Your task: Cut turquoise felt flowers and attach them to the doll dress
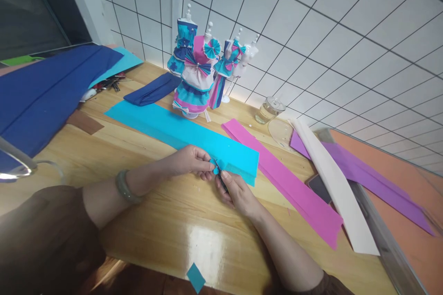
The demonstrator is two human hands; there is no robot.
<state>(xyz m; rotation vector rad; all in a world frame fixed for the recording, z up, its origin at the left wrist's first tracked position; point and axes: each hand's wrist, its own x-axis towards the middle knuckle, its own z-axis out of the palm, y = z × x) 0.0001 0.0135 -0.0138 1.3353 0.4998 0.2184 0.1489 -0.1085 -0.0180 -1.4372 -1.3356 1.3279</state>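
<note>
Between the fingers of my left hand (194, 161) is pinched a small turquoise piece of paper or fabric (216, 170). My right hand (235, 191) grips small dark scissors (222, 180), whose blades point up at that piece. Both hands are close together over the near edge of a folded turquoise strip (207, 140) lying on the wooden table (166, 235). Part of the scissors' handles is hidden by my right fingers.
Behind the strip stand several miniature dress forms (197, 73) in layered dresses. A glass of pale liquid (270, 109) is at the wall. Pink (287, 179), white (335, 179) and purple (374, 179) strips lie right; dark blue material (51, 92) lies left. A turquoise diamond (196, 278) is at the front edge.
</note>
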